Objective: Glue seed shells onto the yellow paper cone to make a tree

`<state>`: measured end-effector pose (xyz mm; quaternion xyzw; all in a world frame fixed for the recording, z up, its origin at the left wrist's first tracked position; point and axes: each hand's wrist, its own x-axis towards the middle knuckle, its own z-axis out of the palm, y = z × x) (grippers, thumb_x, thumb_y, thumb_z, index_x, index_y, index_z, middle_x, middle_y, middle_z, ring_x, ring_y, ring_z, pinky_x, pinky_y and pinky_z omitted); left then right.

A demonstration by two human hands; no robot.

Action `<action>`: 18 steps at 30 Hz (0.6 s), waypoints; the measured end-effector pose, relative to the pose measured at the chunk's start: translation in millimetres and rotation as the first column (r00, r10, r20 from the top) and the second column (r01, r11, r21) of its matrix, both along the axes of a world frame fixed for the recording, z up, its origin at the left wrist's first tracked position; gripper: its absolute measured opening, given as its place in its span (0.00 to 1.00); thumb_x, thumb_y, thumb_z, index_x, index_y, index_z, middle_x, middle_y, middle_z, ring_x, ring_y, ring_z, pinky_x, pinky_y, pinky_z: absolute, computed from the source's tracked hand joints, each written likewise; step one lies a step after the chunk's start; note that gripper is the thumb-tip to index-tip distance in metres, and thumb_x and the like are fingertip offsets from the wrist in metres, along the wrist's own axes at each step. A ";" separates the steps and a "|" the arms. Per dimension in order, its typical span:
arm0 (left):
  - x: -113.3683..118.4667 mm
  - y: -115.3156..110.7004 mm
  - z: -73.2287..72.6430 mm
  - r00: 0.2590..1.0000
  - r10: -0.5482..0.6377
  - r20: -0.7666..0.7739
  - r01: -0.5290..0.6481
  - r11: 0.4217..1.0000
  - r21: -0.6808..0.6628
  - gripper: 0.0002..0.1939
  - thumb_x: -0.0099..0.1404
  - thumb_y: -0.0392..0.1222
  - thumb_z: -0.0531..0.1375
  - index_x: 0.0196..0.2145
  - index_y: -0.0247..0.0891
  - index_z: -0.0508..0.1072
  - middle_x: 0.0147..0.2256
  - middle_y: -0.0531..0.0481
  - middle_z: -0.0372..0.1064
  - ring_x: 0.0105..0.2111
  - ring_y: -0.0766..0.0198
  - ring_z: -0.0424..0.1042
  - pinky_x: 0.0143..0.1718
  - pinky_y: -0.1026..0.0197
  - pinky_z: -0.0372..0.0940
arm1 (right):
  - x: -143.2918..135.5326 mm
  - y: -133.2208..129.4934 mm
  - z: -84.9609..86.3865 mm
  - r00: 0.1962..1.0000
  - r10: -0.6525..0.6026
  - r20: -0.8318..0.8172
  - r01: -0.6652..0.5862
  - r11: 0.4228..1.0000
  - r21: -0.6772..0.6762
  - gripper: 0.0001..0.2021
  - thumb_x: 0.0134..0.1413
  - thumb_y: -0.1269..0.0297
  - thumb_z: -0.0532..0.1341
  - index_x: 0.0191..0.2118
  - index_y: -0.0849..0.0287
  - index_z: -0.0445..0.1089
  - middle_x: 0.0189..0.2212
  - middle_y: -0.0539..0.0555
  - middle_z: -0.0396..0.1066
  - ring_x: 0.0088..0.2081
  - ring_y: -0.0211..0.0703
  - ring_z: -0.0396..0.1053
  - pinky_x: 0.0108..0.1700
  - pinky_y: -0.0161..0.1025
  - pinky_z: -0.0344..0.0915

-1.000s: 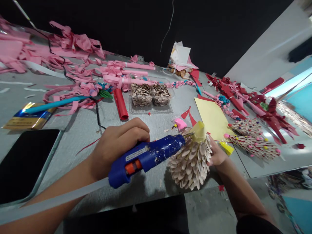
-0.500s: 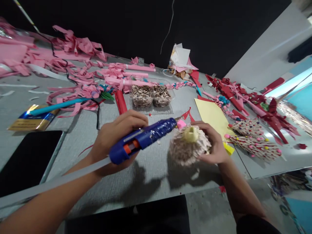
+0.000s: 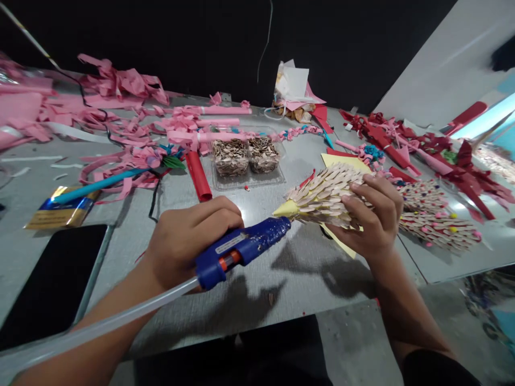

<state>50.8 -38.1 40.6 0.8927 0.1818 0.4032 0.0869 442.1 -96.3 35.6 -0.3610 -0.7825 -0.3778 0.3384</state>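
Note:
Wrapped round the handle of a blue glue gun (image 3: 249, 244), my left hand (image 3: 189, 241) points its nozzle to the right. A long whitish glue stick (image 3: 120, 311) trails from the gun's back. My right hand (image 3: 368, 214) grips a cone-shaped piece covered in overlapping pale flakes (image 3: 328, 195), its bare yellow tip (image 3: 286, 208) facing left. The nozzle is at the underside of the cone near this tip; whether they touch is hard to tell. Behind, a clear two-part tray (image 3: 247, 182) holds brown flakes.
A black phone (image 3: 56, 279) and a gold-blue packet (image 3: 60, 214) lie at left. Pink paper strips (image 3: 124, 80) and a red roll (image 3: 198, 177) are behind. At right are yellow paper (image 3: 341, 244), red paper flowers (image 3: 462, 177) and two flake-covered cones (image 3: 438, 230).
The flake-covered cone has turned from tip-up to lying sideways, tip left. My right hand has moved right and now covers its wide end. The gun has shifted slightly down.

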 end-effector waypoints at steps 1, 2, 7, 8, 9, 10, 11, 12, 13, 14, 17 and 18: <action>-1.1 0.2 0.2 1.000 0.018 -0.023 -0.018 1.000 0.014 0.04 0.81 0.43 0.56 0.48 0.44 0.71 0.42 0.53 0.76 0.38 0.65 0.78 0.37 0.62 0.68 | -0.6 -0.2 -0.1 1.000 0.003 0.006 -0.003 1.000 0.015 0.32 0.63 0.56 0.78 0.69 0.46 0.73 0.63 0.57 0.79 0.67 0.64 0.77 0.72 0.67 0.77; -2.1 0.4 0.2 0.998 0.033 -0.046 -0.032 0.999 0.027 0.04 0.81 0.43 0.56 0.48 0.45 0.70 0.42 0.53 0.76 0.38 0.65 0.77 0.36 0.62 0.67 | -1.1 -0.2 -0.1 1.000 0.007 0.008 -0.007 1.000 0.028 0.31 0.63 0.56 0.78 0.69 0.47 0.73 0.63 0.57 0.79 0.67 0.63 0.77 0.72 0.66 0.77; -4.3 0.8 -1.6 0.993 0.072 -0.094 -0.068 0.997 0.043 0.03 0.77 0.41 0.55 0.46 0.47 0.68 0.40 0.54 0.74 0.34 0.63 0.76 0.31 0.59 0.63 | -2.5 0.4 0.6 1.000 -0.001 -0.014 0.002 0.998 0.055 0.27 0.65 0.55 0.77 0.66 0.44 0.74 0.62 0.54 0.80 0.66 0.61 0.78 0.71 0.65 0.78; -4.1 0.6 -1.7 0.993 0.073 -0.090 -0.070 0.997 0.039 0.03 0.77 0.42 0.55 0.46 0.47 0.68 0.40 0.54 0.74 0.33 0.62 0.75 0.30 0.58 0.62 | -2.4 0.6 0.8 1.000 -0.005 -0.013 0.006 0.999 0.053 0.28 0.64 0.55 0.77 0.66 0.44 0.74 0.61 0.55 0.80 0.65 0.61 0.78 0.72 0.64 0.78; -3.9 0.3 -1.5 0.993 0.078 -0.083 -0.075 0.996 0.036 0.03 0.77 0.42 0.55 0.46 0.47 0.67 0.39 0.54 0.73 0.33 0.62 0.75 0.30 0.58 0.62 | -2.4 0.8 1.0 1.000 -0.006 -0.010 0.007 0.999 0.049 0.29 0.63 0.55 0.78 0.66 0.46 0.74 0.61 0.55 0.80 0.65 0.62 0.78 0.72 0.64 0.77; -3.7 0.0 -1.2 0.993 0.085 -0.081 -0.082 0.996 0.036 0.03 0.76 0.42 0.55 0.46 0.47 0.67 0.39 0.55 0.72 0.33 0.61 0.75 0.30 0.58 0.62 | -2.2 1.1 1.1 1.000 -0.002 -0.008 0.002 0.999 0.048 0.30 0.63 0.55 0.78 0.67 0.47 0.74 0.60 0.56 0.80 0.65 0.62 0.78 0.73 0.63 0.77; -3.6 -0.2 -0.8 0.992 0.092 -0.084 -0.090 0.995 0.035 0.04 0.75 0.41 0.55 0.46 0.47 0.67 0.39 0.55 0.72 0.33 0.61 0.75 0.29 0.58 0.62 | -2.0 1.4 1.0 1.000 0.001 -0.007 0.000 0.999 0.047 0.31 0.62 0.55 0.78 0.68 0.48 0.74 0.60 0.57 0.80 0.66 0.62 0.77 0.73 0.63 0.77; -3.6 -0.3 -0.3 0.991 0.098 -0.090 -0.096 0.995 0.032 0.05 0.74 0.40 0.55 0.46 0.47 0.66 0.39 0.54 0.72 0.33 0.61 0.75 0.29 0.58 0.62 | -1.8 1.7 0.8 1.000 0.002 -0.008 -0.001 0.999 0.047 0.31 0.63 0.54 0.78 0.68 0.48 0.73 0.60 0.56 0.80 0.66 0.62 0.77 0.73 0.63 0.77; -3.7 -0.2 0.1 0.991 0.098 -0.096 -0.095 0.995 0.028 0.06 0.72 0.38 0.56 0.46 0.47 0.66 0.39 0.54 0.71 0.33 0.60 0.75 0.29 0.58 0.62 | -1.5 1.9 0.5 1.000 0.000 -0.012 0.001 0.999 0.047 0.31 0.64 0.53 0.78 0.68 0.47 0.73 0.60 0.56 0.79 0.66 0.61 0.77 0.72 0.63 0.77; -3.8 0.1 0.3 0.990 0.095 -0.101 -0.094 0.995 0.019 0.07 0.71 0.37 0.56 0.46 0.47 0.66 0.38 0.54 0.71 0.34 0.59 0.75 0.29 0.57 0.62 | -1.1 1.9 0.1 1.000 -0.006 -0.019 0.006 0.999 0.044 0.30 0.64 0.53 0.78 0.68 0.45 0.73 0.60 0.55 0.79 0.66 0.61 0.77 0.72 0.63 0.77; -4.3 1.6 -0.5 0.993 0.091 -0.070 -0.093 0.995 -0.022 0.08 0.70 0.37 0.57 0.45 0.47 0.66 0.38 0.52 0.71 0.34 0.58 0.74 0.30 0.56 0.62 | 0.0 0.0 -1.1 0.999 0.003 -0.040 -0.002 1.000 0.028 0.30 0.62 0.51 0.79 0.66 0.40 0.75 0.60 0.53 0.80 0.65 0.61 0.78 0.71 0.63 0.77; -4.4 2.1 -1.1 0.994 0.089 -0.057 -0.091 0.995 -0.038 0.08 0.69 0.36 0.57 0.45 0.46 0.66 0.38 0.52 0.71 0.34 0.57 0.73 0.31 0.56 0.62 | 0.3 -1.3 -1.3 0.999 0.012 -0.049 -0.011 1.000 0.017 0.30 0.60 0.51 0.80 0.66 0.39 0.75 0.61 0.53 0.80 0.64 0.62 0.78 0.71 0.64 0.76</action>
